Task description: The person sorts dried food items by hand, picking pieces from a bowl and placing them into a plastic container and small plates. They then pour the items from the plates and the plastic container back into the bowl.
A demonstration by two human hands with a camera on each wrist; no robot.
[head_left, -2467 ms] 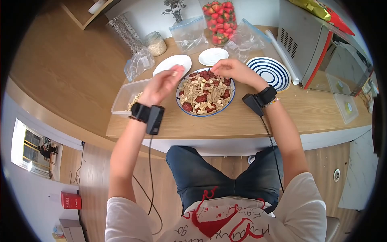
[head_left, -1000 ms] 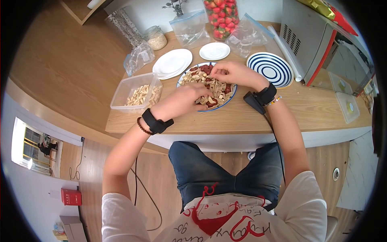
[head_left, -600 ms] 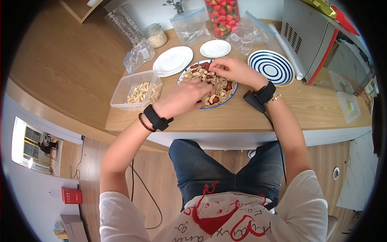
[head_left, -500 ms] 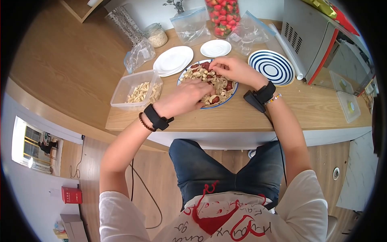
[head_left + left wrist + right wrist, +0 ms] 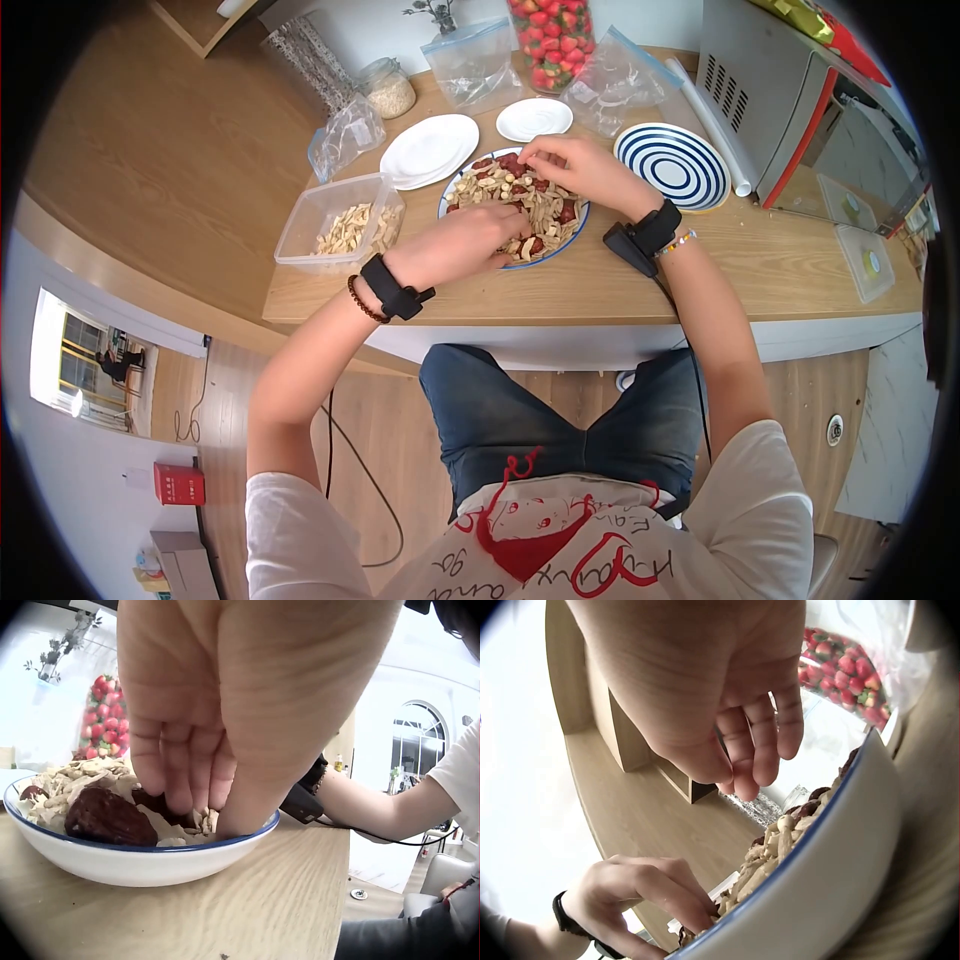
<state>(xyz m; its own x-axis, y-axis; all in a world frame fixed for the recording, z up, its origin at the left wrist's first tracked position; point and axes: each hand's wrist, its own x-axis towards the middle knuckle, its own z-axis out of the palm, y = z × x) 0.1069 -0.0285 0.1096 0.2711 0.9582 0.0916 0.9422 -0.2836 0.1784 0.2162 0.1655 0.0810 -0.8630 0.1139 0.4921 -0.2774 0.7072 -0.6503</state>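
A white bowl with a blue rim (image 5: 142,871) holds red dates (image 5: 109,817), pale dried slices (image 5: 545,212) and small round pale pieces. My left hand (image 5: 455,243) reaches into its near left part, fingers bent down into the mix beside a date. The thumb goes down just inside the rim in the left wrist view; the fingertips are partly buried, so I cannot tell if they pinch anything. Over the far right part hovers my right hand (image 5: 727,697), its fingers loosely curved and the thumb close to the index finger. Nothing shows between them.
Left of the bowl stands a clear plastic tub (image 5: 300,225) with pale slices. Two white plates (image 5: 430,150) (image 5: 535,120) and a blue-ringed plate (image 5: 672,168) lie behind. Zip bags (image 5: 475,70), a strawberry container (image 5: 552,45) and a microwave oven (image 5: 770,90) stand farther back.
My left hand has come down from above the tub and white plate, where it had a small pale piece at its fingertips, into the bowl. The right hand stays over the bowl.
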